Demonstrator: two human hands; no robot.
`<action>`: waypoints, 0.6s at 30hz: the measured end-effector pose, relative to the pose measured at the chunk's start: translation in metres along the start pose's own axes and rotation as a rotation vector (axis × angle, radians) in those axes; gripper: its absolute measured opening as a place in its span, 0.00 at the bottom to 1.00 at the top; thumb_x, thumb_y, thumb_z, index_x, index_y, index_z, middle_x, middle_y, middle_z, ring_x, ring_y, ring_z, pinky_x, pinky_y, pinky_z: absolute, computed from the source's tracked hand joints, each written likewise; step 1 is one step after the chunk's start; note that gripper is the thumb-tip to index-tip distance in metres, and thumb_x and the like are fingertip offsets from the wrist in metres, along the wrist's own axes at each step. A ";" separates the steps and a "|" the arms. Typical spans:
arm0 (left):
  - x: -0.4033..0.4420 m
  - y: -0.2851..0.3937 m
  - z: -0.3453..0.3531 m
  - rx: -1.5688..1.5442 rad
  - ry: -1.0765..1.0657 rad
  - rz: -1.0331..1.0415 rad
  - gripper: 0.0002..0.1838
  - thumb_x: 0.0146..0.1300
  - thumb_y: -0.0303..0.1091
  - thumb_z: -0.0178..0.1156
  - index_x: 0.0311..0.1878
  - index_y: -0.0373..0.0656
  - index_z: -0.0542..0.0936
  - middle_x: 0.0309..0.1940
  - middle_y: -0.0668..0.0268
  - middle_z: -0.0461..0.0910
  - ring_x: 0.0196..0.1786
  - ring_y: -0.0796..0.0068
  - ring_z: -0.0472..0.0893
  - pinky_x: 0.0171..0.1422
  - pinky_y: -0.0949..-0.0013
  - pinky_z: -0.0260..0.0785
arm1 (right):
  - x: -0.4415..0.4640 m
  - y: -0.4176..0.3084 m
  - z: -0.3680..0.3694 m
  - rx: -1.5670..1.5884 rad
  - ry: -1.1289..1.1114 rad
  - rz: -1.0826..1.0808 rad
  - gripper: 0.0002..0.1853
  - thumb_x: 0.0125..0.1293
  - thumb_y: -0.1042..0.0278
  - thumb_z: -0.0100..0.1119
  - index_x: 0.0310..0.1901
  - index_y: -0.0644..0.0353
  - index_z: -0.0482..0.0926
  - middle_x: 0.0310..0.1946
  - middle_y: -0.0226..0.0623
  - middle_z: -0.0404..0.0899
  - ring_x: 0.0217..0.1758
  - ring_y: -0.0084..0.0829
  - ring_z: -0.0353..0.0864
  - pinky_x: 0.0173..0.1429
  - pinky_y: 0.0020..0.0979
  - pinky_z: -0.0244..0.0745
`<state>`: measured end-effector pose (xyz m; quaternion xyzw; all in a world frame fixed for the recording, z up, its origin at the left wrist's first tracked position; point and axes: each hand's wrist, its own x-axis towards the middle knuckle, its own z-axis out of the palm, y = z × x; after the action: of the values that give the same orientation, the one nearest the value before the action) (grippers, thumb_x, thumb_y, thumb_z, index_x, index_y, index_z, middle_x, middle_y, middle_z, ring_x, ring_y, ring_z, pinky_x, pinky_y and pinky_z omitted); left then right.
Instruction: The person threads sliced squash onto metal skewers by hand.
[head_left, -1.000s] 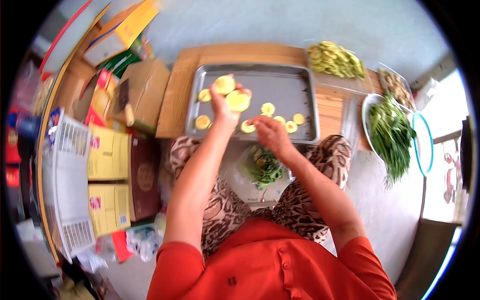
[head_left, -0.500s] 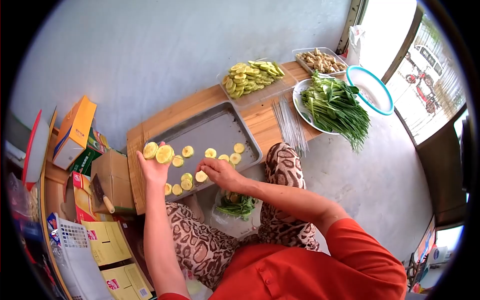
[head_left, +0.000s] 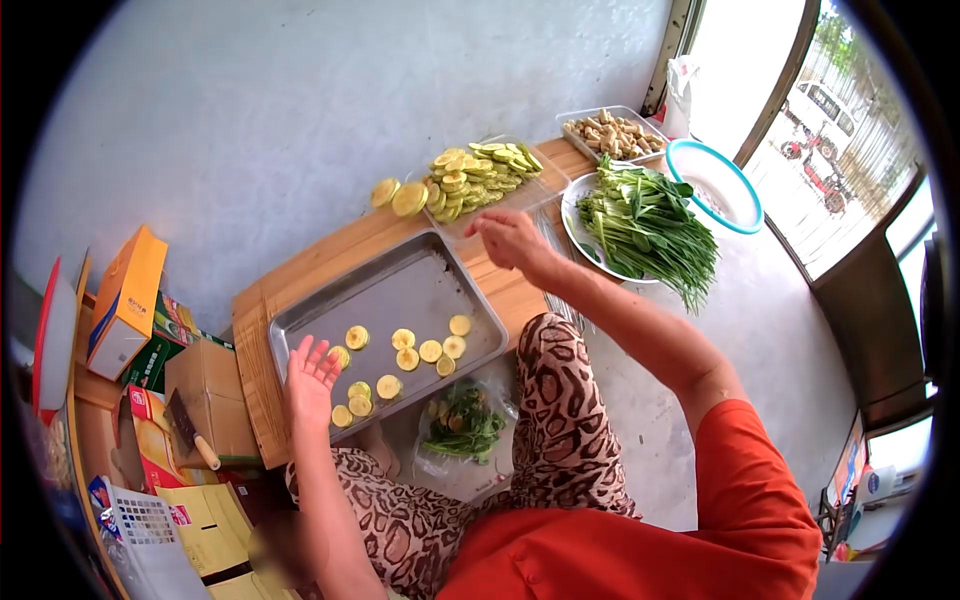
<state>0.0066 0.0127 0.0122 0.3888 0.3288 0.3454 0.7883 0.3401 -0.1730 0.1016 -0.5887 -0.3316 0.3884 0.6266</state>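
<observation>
My right hand [head_left: 512, 240] is closed in a pinch over the table's far side. Two large zucchini slices [head_left: 409, 199] stand out to its left, beside the piled slices; they appear to be on a thin skewer from my fingers, though the skewer barely shows. My left hand [head_left: 313, 380] is open and holds nothing, palm up with fingers spread, at the left edge of the grey metal tray [head_left: 375, 285]. Loose zucchini slices [head_left: 389, 386] lie scattered on the tray's near half. Many more slices [head_left: 480, 175] are heaped in a clear plastic container [head_left: 548, 184].
Leafy greens [head_left: 645, 225] fill a white plate at right, near a blue-rimmed basin [head_left: 728, 190]. Behind sits a tray of brown pieces [head_left: 612, 137]. Thin sticks [head_left: 556, 240] lie partly under my right arm. At left, a knife [head_left: 192, 432] rests by boxes [head_left: 210, 390].
My right hand has moved up and away, carrying the two slices from my left hand to beside the heap. My left hand is now empty and open. The camera view has shifted slightly.
</observation>
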 end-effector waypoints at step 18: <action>0.000 0.001 0.031 0.206 -0.004 0.011 0.24 0.70 0.48 0.46 0.58 0.37 0.71 0.41 0.60 0.77 0.38 0.71 0.78 0.45 0.69 0.72 | 0.184 0.056 -0.126 0.225 0.405 0.359 0.06 0.66 0.72 0.43 0.36 0.62 0.71 0.16 0.31 0.69 0.13 0.24 0.64 0.14 0.25 0.54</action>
<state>0.0310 0.0014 0.0281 0.4703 0.3590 0.3132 0.7429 0.5331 -0.0715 0.0277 -0.6304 -0.0452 0.4022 0.6624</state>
